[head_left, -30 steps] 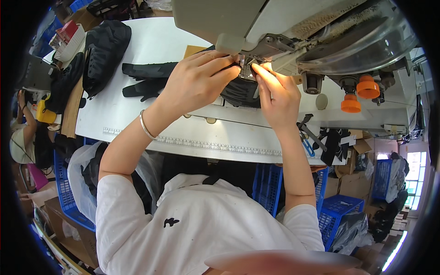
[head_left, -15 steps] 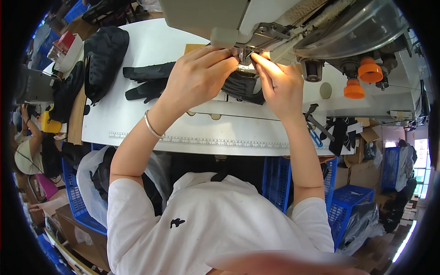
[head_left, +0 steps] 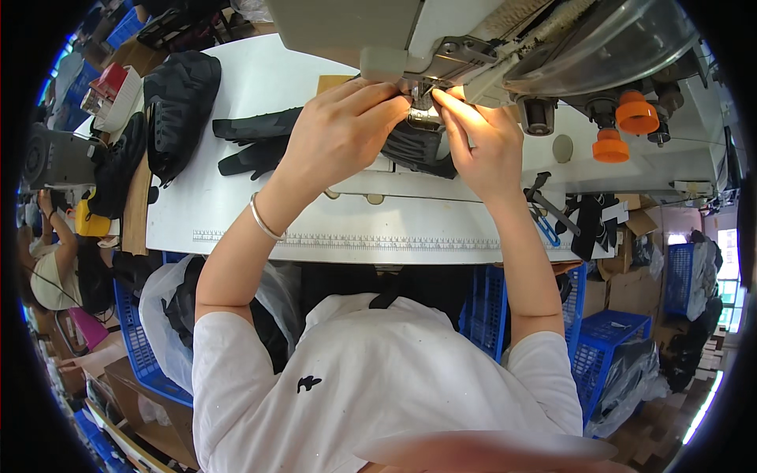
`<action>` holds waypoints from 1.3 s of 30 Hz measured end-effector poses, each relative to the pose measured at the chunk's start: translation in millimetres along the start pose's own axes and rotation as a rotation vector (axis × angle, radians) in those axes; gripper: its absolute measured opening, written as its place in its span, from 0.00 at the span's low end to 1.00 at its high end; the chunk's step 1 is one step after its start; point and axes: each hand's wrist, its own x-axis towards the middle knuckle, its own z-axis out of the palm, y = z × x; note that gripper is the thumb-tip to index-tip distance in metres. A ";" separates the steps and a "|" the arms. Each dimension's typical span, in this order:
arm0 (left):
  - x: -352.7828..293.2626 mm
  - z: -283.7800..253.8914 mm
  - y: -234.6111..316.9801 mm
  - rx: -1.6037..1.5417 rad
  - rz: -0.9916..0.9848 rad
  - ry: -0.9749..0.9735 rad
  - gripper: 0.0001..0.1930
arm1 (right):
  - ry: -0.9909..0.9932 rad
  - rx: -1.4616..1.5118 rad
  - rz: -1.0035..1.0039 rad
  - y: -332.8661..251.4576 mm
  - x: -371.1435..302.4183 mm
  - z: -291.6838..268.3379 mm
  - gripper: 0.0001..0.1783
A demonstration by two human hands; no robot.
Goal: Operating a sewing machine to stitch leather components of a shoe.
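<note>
Black piece (head_left: 419, 154) sits between left hand (head_left: 335, 132) and right hand (head_left: 487, 154), about six o'clock of their bunched fingertips — visible length running ten to four, neither hand clearly nearer — whether fingers pinch it, I cannot tell.

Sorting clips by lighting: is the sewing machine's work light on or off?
On: the right hand is lit brightly and warmly at the sewing machine; the bulb itself is not visible.

On the tabletop (head_left: 441, 222) before me, the sewing machine (head_left: 339, 31) overhangs a shoe upper (head_left: 418, 153); another upper (head_left: 183, 110) lies left, the ruler strip (head_left: 394, 243) along my edge.
</note>
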 end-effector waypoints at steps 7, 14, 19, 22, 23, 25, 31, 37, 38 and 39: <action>0.5 -1.9 -2.1 -0.015 0.005 -0.013 0.10 | 0.041 0.031 0.001 0.6 -3.2 3.4 0.16; -2.6 -21.8 -55.0 -0.345 -0.349 -0.137 0.11 | 0.075 0.096 0.053 -7.4 -13.7 3.5 0.16; -2.9 -0.6 -72.0 0.036 0.026 -0.389 0.23 | 0.209 0.201 0.018 -41.8 -25.2 21.7 0.21; -6.6 0.0 -69.0 -0.073 0.130 -0.264 0.26 | 0.135 0.187 0.093 -57.7 -25.8 19.5 0.21; -3.4 -5.1 -56.9 0.001 0.176 -0.228 0.22 | 0.147 0.240 0.122 -56.1 -24.9 20.4 0.21; -9.9 -6.9 -43.4 -0.018 0.221 -0.156 0.24 | 0.103 0.242 0.132 -44.9 -22.6 13.2 0.20; -16.5 7.7 -3.9 -0.010 0.147 0.019 0.24 | -0.067 0.367 0.197 -8.8 -10.0 -6.0 0.16; -15.1 5.4 6.9 0.087 0.091 0.005 0.25 | -0.155 0.377 0.207 -5.6 -4.9 -11.4 0.17; -15.1 5.1 7.5 0.095 0.090 0.004 0.25 | -0.156 0.377 0.207 -5.2 -5.3 -10.9 0.17; -15.1 4.9 8.0 0.104 0.089 0.002 0.25 | -0.148 0.381 0.203 -4.7 -6.1 -10.1 0.17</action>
